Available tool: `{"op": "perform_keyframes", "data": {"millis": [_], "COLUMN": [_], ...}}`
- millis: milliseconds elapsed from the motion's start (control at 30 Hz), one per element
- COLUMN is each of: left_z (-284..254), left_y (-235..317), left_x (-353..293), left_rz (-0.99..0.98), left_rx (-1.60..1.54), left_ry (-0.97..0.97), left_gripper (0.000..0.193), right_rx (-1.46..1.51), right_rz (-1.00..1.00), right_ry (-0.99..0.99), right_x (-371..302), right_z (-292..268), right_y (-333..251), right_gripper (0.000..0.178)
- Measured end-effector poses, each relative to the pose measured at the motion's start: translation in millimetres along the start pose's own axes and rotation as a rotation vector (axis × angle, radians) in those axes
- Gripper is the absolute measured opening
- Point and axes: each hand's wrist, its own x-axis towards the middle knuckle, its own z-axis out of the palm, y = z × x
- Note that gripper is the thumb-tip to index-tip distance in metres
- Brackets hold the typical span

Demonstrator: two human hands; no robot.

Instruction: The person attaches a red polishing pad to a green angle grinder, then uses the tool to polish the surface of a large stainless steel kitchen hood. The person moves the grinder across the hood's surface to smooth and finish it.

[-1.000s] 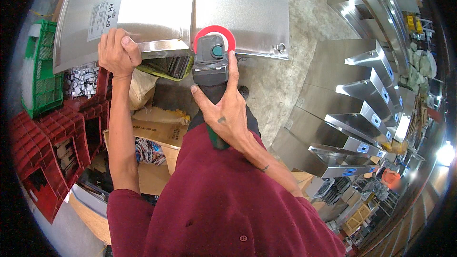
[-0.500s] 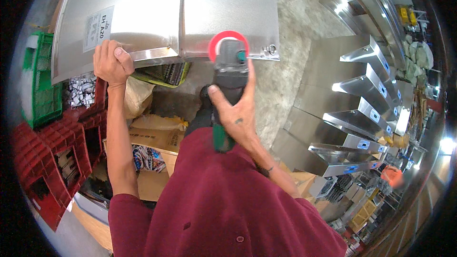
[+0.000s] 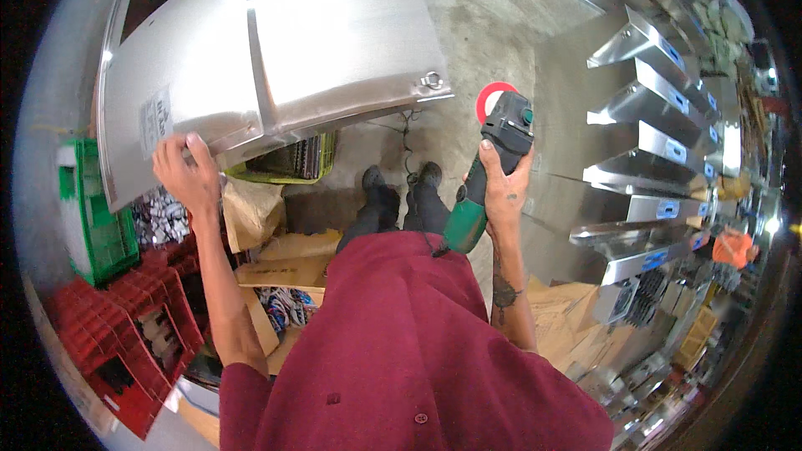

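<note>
A large brushed stainless steel panel unit with a seam and a small ring fitting near its right corner spans the upper left. My left hand is closed over its near edge, below a white label. To the right, apart from the steel, my right hand grips an angle grinder with a green and black body. Its red-rimmed disc points away from me, over the floor. A cord shows near the green handle's rear end.
Red plastic crates and a green crate stand at left. Beneath the steel sits a yellow-green basket, with cardboard boxes nearer me. Bent steel parts line the right. A person in orange is at far right.
My right hand has carried the grinder away from the steel edge to the right. The steel unit now sits tilted and further left in view, my left hand still at its edge.
</note>
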Motion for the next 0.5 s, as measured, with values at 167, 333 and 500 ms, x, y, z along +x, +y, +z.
{"op": "perform_keyframes", "data": {"millis": [167,333,500], "left_z": [13.6,81.8,154.0], "left_y": [114.0,174.7,248.2], "left_x": [-33.3,-52.5,-103.2], "left_rz": [0.247,0.233,0.484], "left_rx": [-0.197,0.095,0.163], "left_ry": [-0.345,-0.549,-0.738], "left_gripper": [0.029,0.08,0.081], "right_rx": [0.079,0.09,0.123], "right_rz": [-0.023,-0.051,-0.035], "right_ry": [0.106,0.21,0.269], "right_x": [2.7,7.2,6.3], "right_z": [-40.6,-67.7,-90.9], "right_y": [5.6,9.9,7.6], "right_gripper": [0.064,0.06,0.058]}}
